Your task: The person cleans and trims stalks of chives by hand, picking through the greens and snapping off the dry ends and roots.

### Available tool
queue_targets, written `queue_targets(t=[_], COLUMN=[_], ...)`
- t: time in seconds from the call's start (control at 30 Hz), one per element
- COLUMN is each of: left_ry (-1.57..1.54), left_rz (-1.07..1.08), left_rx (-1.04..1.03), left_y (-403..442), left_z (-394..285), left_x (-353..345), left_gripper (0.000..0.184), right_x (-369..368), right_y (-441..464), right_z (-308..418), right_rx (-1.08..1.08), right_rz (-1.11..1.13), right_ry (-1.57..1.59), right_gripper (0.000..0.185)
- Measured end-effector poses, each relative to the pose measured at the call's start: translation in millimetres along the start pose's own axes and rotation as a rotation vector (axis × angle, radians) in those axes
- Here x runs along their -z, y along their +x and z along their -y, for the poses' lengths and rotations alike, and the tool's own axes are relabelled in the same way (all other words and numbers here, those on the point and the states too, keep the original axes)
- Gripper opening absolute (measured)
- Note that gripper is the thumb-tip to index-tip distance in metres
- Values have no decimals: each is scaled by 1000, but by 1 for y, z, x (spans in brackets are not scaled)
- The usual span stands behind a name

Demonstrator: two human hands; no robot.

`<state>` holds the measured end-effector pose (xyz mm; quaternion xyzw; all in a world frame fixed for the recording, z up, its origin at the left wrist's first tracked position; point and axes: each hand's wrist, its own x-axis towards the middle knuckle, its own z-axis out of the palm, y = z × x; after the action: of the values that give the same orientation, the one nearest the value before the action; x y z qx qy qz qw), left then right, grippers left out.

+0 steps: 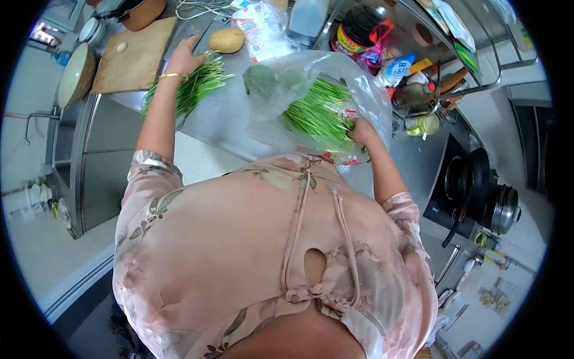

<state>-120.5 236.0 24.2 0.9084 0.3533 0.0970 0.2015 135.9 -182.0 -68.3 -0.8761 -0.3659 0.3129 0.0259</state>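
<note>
While the left hand [182, 58] is held open with fingers spread, a bunch of green stalks [202, 85] is seen under and beside it. A potato [226, 40] is placed just to its right, a cutting board [134, 57] to its left. The right hand [361, 131] is curled against a second bunch [318, 112], laid to its left in a plastic bag [372, 81]; whether stalks or plastic are gripped cannot be told.
</note>
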Motion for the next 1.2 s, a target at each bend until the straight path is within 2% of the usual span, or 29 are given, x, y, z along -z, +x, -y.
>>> queue_targets(t=[0.03,0.07,0.17,0.23,0.3,0.37,0.43,0.53,0.63,0.77,0.83,0.93,1.03,1.17,1.2], left_ry=[-80,-181,-662,-734,-702,-447,-451,-95,-173,-270,-330,-298,-830,-1568,-1677], left_rz=[-3,-54,159,386,584,610,444,164,328,277,198,123,447,591,626], left_rx=[-10,-123,-243,-304,-423,-691,-807,-1018,-768,-763,-757,-768,-371,-30,-35], left_y=[-1,-2,-18,-38,-47,-61,-78,-88,-96,-90,-78,-59,-43,-35,-31], left_z=[-16,-26,-93,-139,-166,-191,-207,-225,-236,-237,-231,-224,-227,-237,-234], left_x=[1,-6,-5,-5,-35,-54,-86,-107,-107,-97,-93,-78,-50,3,10], left_gripper=[62,53,38,26,31,37,43,46,45,43,41,29,25,29,30], right_x=[2,4,19,41,55,61,69,73,83,102,115,142,167,185,188], right_y=[0,0,-16,-31,-37,-41,-51,-62,-73,-89,-97,-111,-128,-150,-154], right_z=[0,-1,6,19,27,32,39,42,46,49,48,39,27,35,39], right_rx=[6,-28,10,88,131,138,114,116,63,62,144,223,295,392,404], right_rz=[8,16,-70,5,89,191,239,266,276,279,177,125,7,-154,-172], right_ry=[15,40,146,251,411,632,795,1022,1121,1297,1375,1497,1549,1447,1430], right_gripper=[39,38,38,37,35,32,29,28,25,17,15,14,15,20,21])
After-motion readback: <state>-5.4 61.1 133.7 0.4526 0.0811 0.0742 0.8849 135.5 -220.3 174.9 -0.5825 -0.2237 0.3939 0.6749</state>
